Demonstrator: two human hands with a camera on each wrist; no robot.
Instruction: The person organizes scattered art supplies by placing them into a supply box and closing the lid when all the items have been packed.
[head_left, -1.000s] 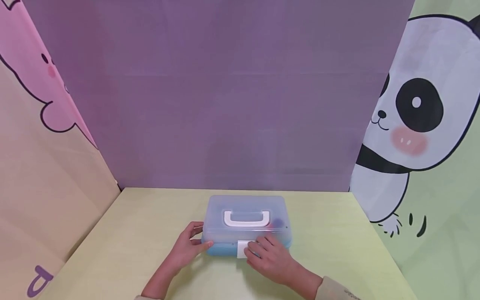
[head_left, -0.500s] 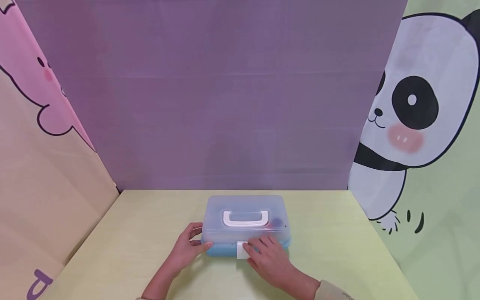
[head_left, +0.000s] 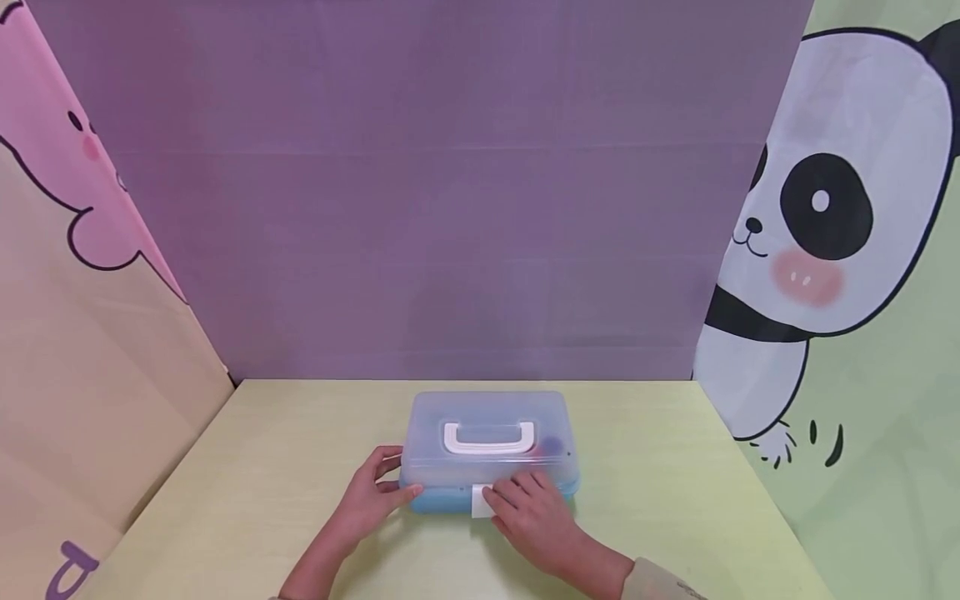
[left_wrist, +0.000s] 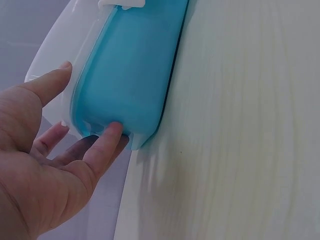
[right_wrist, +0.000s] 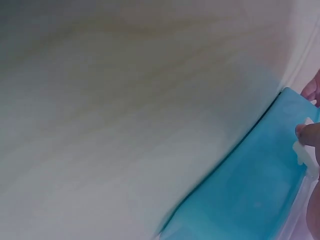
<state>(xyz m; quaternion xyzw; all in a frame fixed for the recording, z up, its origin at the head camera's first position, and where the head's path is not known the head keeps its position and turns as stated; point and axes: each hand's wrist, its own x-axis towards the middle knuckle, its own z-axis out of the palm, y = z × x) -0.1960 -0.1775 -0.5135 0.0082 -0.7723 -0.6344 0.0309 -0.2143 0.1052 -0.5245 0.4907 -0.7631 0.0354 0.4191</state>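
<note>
A plastic storage box (head_left: 442, 500) with a blue base, a translucent lid (head_left: 487, 404) and a white carry handle (head_left: 489, 447) sits on the table, its lid down. My left hand (head_left: 371, 496) is at the box's left end, thumb at the front corner; in the left wrist view its fingers are spread and a fingertip touches the blue end wall (left_wrist: 117, 117). At the front middle, my right hand (head_left: 536, 521) pinches the white latch (head_left: 481, 502). The right wrist view shows a fingertip on that latch (right_wrist: 305, 152); the other fingers are mostly hidden there.
The pale yellow table (head_left: 300, 442) extends around the box. A purple panel (head_left: 450, 208) stands behind, with a panda-printed panel (head_left: 825, 375) at right and a pink-figure panel (head_left: 112, 375) at left. A blurred reddish-purple shape (head_left: 550, 448) shows through the lid.
The right hand's fingers have settled lower around the latch than a second ago. The left hand and the box hold their places; the head view has shifted slightly.
</note>
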